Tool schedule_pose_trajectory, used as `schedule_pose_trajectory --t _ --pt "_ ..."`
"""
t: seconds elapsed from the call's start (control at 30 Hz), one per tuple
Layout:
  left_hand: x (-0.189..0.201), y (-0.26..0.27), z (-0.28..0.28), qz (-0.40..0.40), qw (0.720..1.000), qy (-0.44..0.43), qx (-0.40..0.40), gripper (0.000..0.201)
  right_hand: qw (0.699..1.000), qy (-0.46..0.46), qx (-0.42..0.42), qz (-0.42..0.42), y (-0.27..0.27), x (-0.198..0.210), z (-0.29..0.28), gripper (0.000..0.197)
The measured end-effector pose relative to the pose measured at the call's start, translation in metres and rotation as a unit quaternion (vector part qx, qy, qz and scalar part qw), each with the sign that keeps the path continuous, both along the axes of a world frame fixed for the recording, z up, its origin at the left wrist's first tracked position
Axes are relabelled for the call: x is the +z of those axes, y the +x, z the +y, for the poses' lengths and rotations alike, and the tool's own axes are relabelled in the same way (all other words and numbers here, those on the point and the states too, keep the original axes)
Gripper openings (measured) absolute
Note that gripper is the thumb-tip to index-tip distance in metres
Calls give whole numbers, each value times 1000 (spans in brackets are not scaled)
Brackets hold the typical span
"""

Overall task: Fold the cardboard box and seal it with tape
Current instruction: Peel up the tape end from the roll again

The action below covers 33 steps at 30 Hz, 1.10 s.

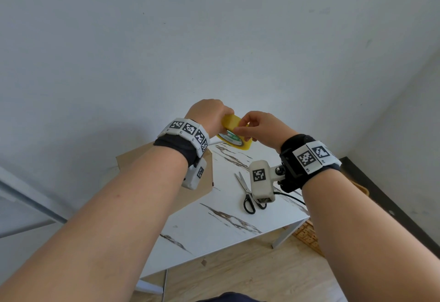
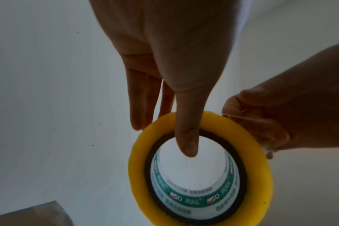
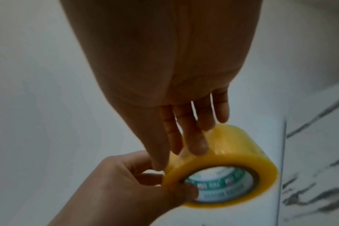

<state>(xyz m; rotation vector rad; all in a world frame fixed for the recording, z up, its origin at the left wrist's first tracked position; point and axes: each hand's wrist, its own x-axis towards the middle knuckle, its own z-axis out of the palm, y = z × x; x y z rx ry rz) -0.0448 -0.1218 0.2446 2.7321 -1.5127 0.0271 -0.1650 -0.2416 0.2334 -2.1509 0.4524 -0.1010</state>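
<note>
A yellow tape roll [image 1: 234, 132] with a green and white core is held up above the table between both hands. My left hand [image 1: 214, 118] grips it: in the left wrist view the thumb [image 2: 187, 137] hooks into the core of the roll [image 2: 137, 168] and the fingers lie behind it. My right hand [image 1: 245, 128] curls over the roll's outer face [image 3: 232, 149], its fingertips [image 3: 197, 143] picking at the tape surface. The brown cardboard box [image 1: 133, 159] stands on the table's left side, mostly hidden behind my left forearm.
Black-handled scissors [image 1: 247, 192] lie on the white marble-patterned table [image 1: 214, 225] under my right wrist. A white wall stands close behind. A woven basket [image 1: 307, 237] sits on the wooden floor to the right of the table.
</note>
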Motion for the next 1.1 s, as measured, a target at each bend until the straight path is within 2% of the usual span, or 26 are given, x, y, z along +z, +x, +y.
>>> schedule_pose_trajectory --t 0.1,0.17,0.3,0.4,0.53,0.63,0.8,0.93,1.1 --pt "-4 -7 0 -22 1000 11 -6 12 996 -68 20 62 1 7 0 24" --pt "-6 -9 1 -41 999 -4 -7 15 994 -75 18 81 1 9 1 26" --pt "0 -9 1 -35 999 -40 -7 19 998 39 -30 25 -2 2 0 29" --pt "4 -13 1 -21 998 -63 -2 12 989 140 -40 -17 -7 -3 0 27" --pt "1 -14 3 34 996 -75 19 18 983 186 1 -9 -12 -4 -7 31" --pt "-1 -10 7 96 992 -78 34 34 978 206 25 2 -13 -7 -12 31" --pt "0 -4 6 145 985 -78 45 43 971 235 42 6 -16 -10 -17 31" --pt "-1 2 8 198 975 -75 59 59 967 248 56 7 -18 -8 -15 31" --pt "-1 4 12 252 961 -86 72 57 949 311 36 -18 -18 -13 -15 34"
